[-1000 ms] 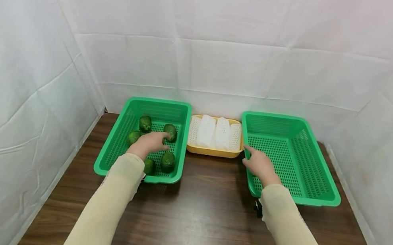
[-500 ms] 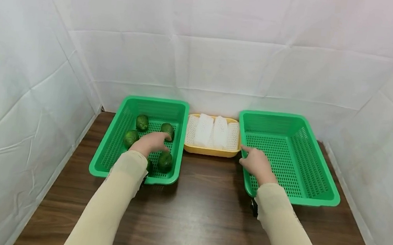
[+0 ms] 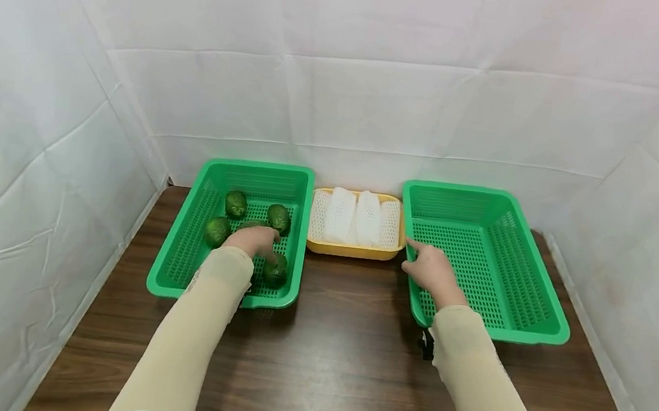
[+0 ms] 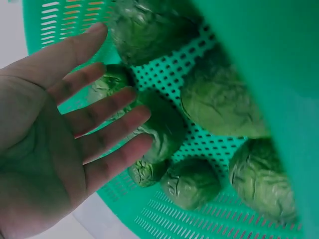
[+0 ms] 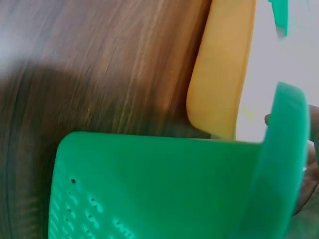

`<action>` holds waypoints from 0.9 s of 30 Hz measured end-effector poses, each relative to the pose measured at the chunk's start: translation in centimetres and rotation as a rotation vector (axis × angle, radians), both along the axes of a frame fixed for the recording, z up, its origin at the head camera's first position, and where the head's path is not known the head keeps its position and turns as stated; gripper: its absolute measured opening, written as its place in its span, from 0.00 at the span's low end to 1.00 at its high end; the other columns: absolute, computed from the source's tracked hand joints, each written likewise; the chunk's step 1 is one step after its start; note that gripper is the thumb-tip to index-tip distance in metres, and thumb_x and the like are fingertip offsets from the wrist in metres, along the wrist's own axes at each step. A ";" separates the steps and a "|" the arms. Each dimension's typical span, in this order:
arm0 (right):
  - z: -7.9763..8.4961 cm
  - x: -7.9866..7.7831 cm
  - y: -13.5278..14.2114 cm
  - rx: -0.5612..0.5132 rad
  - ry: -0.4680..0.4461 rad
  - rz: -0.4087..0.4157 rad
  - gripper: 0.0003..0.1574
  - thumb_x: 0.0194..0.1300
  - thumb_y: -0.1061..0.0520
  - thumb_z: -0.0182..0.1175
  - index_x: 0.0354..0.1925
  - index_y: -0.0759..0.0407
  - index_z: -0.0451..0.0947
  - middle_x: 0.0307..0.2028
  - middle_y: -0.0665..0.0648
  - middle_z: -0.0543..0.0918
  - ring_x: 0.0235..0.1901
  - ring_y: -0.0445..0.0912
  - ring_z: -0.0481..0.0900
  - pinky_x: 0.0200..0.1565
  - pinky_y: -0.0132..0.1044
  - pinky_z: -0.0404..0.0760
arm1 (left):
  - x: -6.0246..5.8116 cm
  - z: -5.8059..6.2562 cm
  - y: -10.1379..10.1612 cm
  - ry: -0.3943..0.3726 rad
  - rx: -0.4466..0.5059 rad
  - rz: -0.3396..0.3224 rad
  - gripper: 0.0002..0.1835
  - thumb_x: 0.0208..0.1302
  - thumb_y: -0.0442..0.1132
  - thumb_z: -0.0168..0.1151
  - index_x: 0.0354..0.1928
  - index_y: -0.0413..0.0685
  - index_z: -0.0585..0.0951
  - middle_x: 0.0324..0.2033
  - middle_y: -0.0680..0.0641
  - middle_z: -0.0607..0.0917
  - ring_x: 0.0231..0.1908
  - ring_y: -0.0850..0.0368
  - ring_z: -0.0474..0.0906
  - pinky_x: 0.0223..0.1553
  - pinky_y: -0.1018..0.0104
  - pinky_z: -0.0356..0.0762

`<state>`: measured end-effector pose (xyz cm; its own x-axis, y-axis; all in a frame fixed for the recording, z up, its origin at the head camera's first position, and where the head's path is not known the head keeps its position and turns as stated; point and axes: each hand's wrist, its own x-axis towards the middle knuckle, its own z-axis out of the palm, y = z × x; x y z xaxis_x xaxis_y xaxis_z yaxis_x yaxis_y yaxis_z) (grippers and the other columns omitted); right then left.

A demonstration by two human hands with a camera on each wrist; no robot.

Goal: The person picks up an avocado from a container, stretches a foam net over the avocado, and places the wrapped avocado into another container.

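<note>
The left hand's (image 3: 251,241) fingers lie spread and nearly straight over wrinkled green fruits (image 3: 236,204), at least six of them, in the fruit basket (image 3: 303,229) left of centre. The right hand (image 3: 433,272), right of centre, has index finger and thumb apart beside the near-centre rim of the second green basket (image 3: 491,269); whether it touches is unclear. On the left sleeve (image 3: 187,324), dark marks near the cuff are too small to read. Between the two baskets, mid-frame, one yellow tray (image 3: 351,251) holds at least four white foam nets (image 3: 339,214). Brown wood-grain table (image 3: 319,358) fills the lower centre; white sheeting (image 3: 376,103) spans the top.
</note>
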<state>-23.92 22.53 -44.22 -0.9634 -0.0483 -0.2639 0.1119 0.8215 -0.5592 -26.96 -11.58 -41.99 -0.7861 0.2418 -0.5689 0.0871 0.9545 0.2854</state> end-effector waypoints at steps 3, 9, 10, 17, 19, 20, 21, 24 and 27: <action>0.1 -0.1 0.1 -0.015 0.004 -0.007 0.39 0.62 0.59 0.54 0.70 0.51 0.56 0.09 0.50 0.60 0.09 0.43 0.61 0.17 0.37 0.69 | -0.1 0.1 0.4 -0.021 -0.052 -0.040 0.33 0.60 0.43 0.64 0.66 0.45 0.66 0.63 0.41 0.67 0.59 0.42 0.65 0.54 0.48 0.67; 0.0 0.0 0.2 -0.036 -0.002 -0.018 0.38 0.63 0.57 0.55 0.70 0.49 0.57 0.40 0.63 0.76 0.14 0.48 0.72 0.20 0.38 0.73 | -0.5 -0.4 0.8 -0.065 -0.119 -0.082 0.35 0.59 0.46 0.64 0.68 0.50 0.63 0.64 0.43 0.65 0.61 0.41 0.62 0.55 0.48 0.65; 0.0 0.0 0.2 -0.041 -0.006 -0.015 0.38 0.64 0.57 0.55 0.70 0.49 0.56 0.47 0.65 0.74 0.15 0.49 0.73 0.20 0.39 0.74 | -0.6 -0.5 0.8 -0.075 -0.128 -0.076 0.36 0.59 0.46 0.65 0.68 0.52 0.63 0.65 0.43 0.64 0.62 0.41 0.61 0.55 0.47 0.65; -0.1 0.0 0.2 -0.063 -0.040 -0.022 0.38 0.65 0.55 0.56 0.70 0.47 0.55 0.56 0.67 0.69 0.23 0.57 0.78 0.24 0.42 0.77 | -0.7 -0.8 0.7 -0.117 -0.150 -0.067 0.38 0.57 0.47 0.66 0.69 0.62 0.62 0.66 0.44 0.62 0.62 0.41 0.60 0.53 0.48 0.68; -0.1 0.0 0.2 -0.066 -0.042 -0.028 0.38 0.65 0.55 0.56 0.70 0.46 0.56 0.56 0.67 0.69 0.23 0.57 0.78 0.24 0.42 0.77 | -0.6 -0.8 0.8 -0.115 -0.163 -0.080 0.37 0.57 0.47 0.66 0.68 0.63 0.62 0.66 0.44 0.63 0.62 0.41 0.60 0.52 0.49 0.68; -0.1 0.0 0.2 -0.069 -0.044 -0.030 0.38 0.65 0.55 0.57 0.70 0.46 0.56 0.56 0.66 0.69 0.23 0.57 0.78 0.24 0.42 0.77 | -0.6 -0.8 0.8 -0.109 -0.174 -0.093 0.37 0.57 0.47 0.66 0.68 0.63 0.62 0.66 0.44 0.63 0.61 0.42 0.61 0.52 0.49 0.68; 0.0 0.0 0.2 -0.070 -0.046 -0.032 0.38 0.65 0.55 0.57 0.70 0.46 0.56 0.56 0.66 0.69 0.22 0.57 0.78 0.24 0.42 0.77 | -0.5 -0.8 0.8 -0.104 -0.183 -0.108 0.37 0.57 0.47 0.66 0.68 0.63 0.63 0.65 0.44 0.63 0.61 0.42 0.61 0.52 0.50 0.69; -0.1 -0.1 0.2 -0.075 -0.049 -0.029 0.39 0.65 0.55 0.57 0.70 0.45 0.55 0.55 0.66 0.69 0.22 0.56 0.78 0.23 0.43 0.77 | -0.3 -0.5 1.0 -0.082 -0.227 -0.158 0.36 0.57 0.47 0.66 0.68 0.63 0.63 0.65 0.45 0.63 0.61 0.43 0.61 0.53 0.51 0.69; -0.1 -0.2 0.3 -0.083 -0.049 -0.030 0.39 0.65 0.55 0.57 0.70 0.45 0.55 0.55 0.66 0.69 0.21 0.56 0.78 0.23 0.43 0.77 | -0.1 -0.2 1.2 -0.061 -0.243 -0.172 0.36 0.57 0.47 0.66 0.67 0.63 0.64 0.65 0.46 0.64 0.61 0.45 0.62 0.53 0.53 0.70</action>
